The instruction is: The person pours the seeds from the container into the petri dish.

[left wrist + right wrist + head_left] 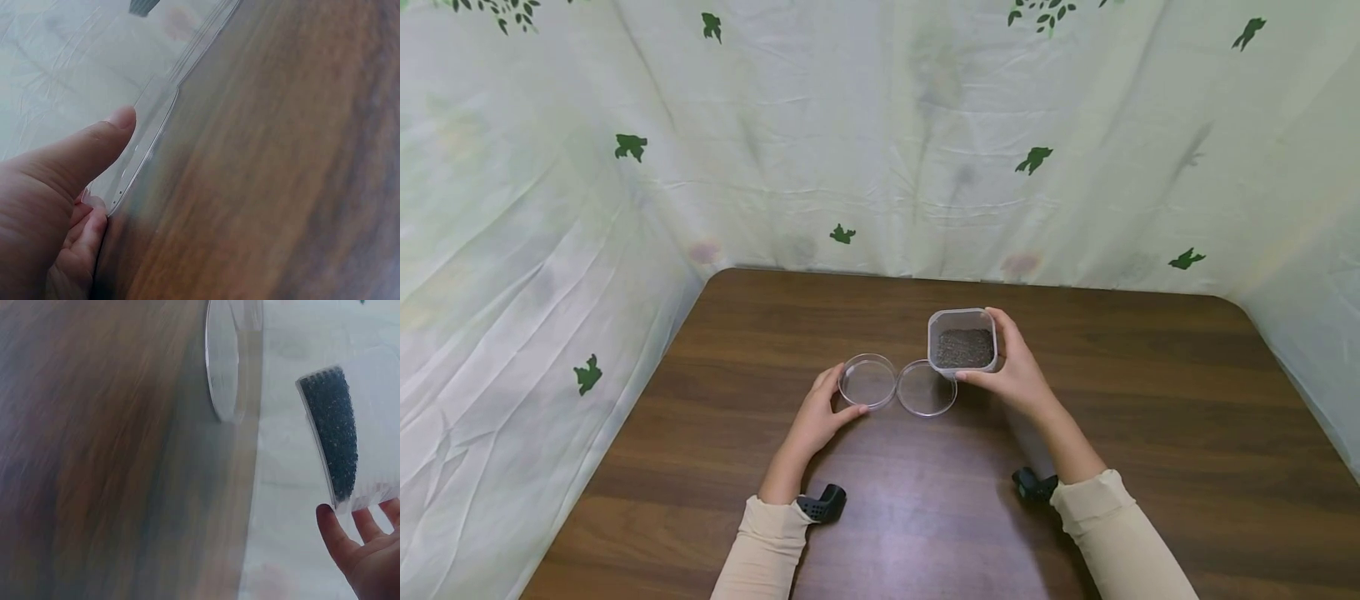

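Observation:
My left hand [820,415] holds a clear round petri dish [868,382] by its rim, thumb on the near side and fingers at the far left. In the left wrist view the thumb lies along the dish wall [145,140], and a few dark specks show low in it. Touching or nearly touching it on the right is a second clear round dish or lid [927,392]. My right hand [1017,375] grips a clear square plastic tub [375,425] between thumb and fingers, above the table. Dark fine grains [964,348] fill its lower part, and the tub partly overlaps the right-hand dish.
The brown wood-grain table [910,517] has rounded far corners. Behind it and at both sides hangs a pale curtain [865,150] with green bird prints. Black devices sit on both wrists, by the left cuff [823,503] and the right cuff [1033,486].

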Motion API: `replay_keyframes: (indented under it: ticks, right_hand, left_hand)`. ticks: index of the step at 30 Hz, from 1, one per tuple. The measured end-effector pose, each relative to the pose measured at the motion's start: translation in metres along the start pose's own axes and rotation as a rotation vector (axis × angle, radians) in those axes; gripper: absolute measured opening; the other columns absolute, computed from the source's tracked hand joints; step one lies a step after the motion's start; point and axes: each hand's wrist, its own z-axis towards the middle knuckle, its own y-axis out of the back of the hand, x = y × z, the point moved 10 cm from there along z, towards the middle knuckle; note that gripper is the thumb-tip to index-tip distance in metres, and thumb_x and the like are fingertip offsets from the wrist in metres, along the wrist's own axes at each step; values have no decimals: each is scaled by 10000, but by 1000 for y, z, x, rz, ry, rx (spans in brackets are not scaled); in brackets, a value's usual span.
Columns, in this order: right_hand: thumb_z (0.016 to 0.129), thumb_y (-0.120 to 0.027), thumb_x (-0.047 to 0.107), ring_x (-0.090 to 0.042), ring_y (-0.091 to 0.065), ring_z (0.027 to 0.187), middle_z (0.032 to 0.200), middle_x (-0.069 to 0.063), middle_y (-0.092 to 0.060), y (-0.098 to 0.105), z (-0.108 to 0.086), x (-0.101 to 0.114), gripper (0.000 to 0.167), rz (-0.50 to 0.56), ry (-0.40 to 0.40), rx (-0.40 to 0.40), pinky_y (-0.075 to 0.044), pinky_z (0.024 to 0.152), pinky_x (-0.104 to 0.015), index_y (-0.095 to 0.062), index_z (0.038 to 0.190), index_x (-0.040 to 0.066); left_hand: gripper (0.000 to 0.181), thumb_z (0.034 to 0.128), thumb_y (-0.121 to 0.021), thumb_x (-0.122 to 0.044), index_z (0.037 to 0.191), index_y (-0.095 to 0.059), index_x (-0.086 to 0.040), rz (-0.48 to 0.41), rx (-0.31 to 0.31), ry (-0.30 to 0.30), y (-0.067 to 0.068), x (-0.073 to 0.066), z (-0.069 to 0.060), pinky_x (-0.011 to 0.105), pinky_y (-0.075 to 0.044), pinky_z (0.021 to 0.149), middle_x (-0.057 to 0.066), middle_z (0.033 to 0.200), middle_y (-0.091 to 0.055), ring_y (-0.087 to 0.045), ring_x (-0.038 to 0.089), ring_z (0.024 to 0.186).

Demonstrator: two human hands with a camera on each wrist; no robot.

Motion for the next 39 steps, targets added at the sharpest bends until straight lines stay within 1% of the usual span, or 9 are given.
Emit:
replay_keyframes:
  ticks: [2,4,7,10,15,23,27,31,39]
  right_hand:
    - [604,-835,99,-305,-416,1120,1312,-172,-363,-6,4,-5,956,-28,6,5,-378,895,-441,-262,1367,40]
    - [594,-845,147,-282,-420,1086,1287,-143,-378,-12,7,-7,964,-61,10,7,-400,859,-419,-278,1371,88]
    - [590,-851,203,-275,-382,1076,1257,-121,-397,-19,11,-6,964,-114,12,6,-389,833,-435,-292,1373,141]
    - [579,-855,237,-275,-319,1125,1273,-95,-393,-27,13,-3,965,-155,8,1,-357,859,-460,-305,1369,163]
    - [559,-863,239,-283,-250,1207,1343,-58,-353,-39,17,4,972,-183,39,-3,-309,927,-483,-325,1361,134]
    - [548,-867,251,-291,-227,1234,1369,-52,-337,-55,22,9,978,-242,96,-3,-257,973,-465,-332,1358,129]
    - [543,-870,234,-285,-227,1241,1366,-66,-346,-62,22,11,980,-267,132,7,-222,995,-446,-337,1356,103]
    - [542,-869,242,-296,-245,1238,1353,-86,-361,-68,23,14,981,-315,173,14,-198,1008,-435,-337,1355,105]
    - [546,-863,241,-316,-285,1217,1325,-114,-382,-79,24,21,951,-418,224,-12,-193,1013,-431,-358,1337,88]
  left_hand:
    - [795,724,-756,-264,1346,-356,28,1,1,1,0,0,0,429,-296,993,206,1322,-381,-366,301,1209]
    - [791,724,-756,-261,1342,-360,35,2,-2,-11,1,-2,0,435,-298,989,212,1317,-384,-364,308,1208]
    - [792,718,-760,-254,1334,-364,47,3,-11,-32,2,-5,0,443,-302,984,224,1311,-388,-367,320,1203]
    - [794,714,-764,-246,1329,-364,59,7,-17,-48,3,-7,-1,448,-308,978,233,1302,-391,-376,330,1193]
    - [798,714,-764,-245,1330,-359,61,13,-13,-41,3,-5,-1,438,-301,986,225,1301,-394,-374,320,1196]
    - [789,722,-758,-238,1331,-356,64,8,-8,-36,1,-4,1,437,-290,994,226,1309,-388,-365,320,1204]
    - [791,718,-761,-244,1329,-361,63,5,-10,-41,1,-5,0,441,-295,989,228,1304,-391,-369,324,1201]
    - [796,709,-768,-239,1327,-365,59,-2,-16,-46,2,-7,-1,446,-295,987,234,1301,-393,-374,331,1195]
    - [800,718,-760,-249,1330,-353,68,-4,-16,-43,2,-7,-1,457,-295,984,242,1307,-382,-367,343,1199]
